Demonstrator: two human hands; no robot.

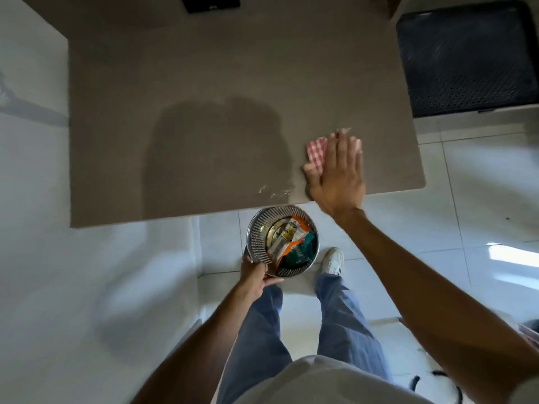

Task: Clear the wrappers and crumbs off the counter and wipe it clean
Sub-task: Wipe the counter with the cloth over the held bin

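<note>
My right hand (338,173) lies flat, fingers together, pressing a red-and-white checked cloth (316,148) onto the brown counter (189,83) near its front right corner. A small patch of pale crumbs (275,192) sits at the counter's front edge, just left of that hand. My left hand (255,274) grips the rim of a round metal bin (258,228) held just below the counter edge, under the crumbs. Inside the bin lie orange, white and teal wrappers (294,243).
A black perforated chair seat (466,56) stands at the counter's far right. A dark object (210,2) rests at the counter's back edge. White wall runs along the left; white floor tiles (452,228) spread to the right. My legs and a white shoe (334,260) stand below.
</note>
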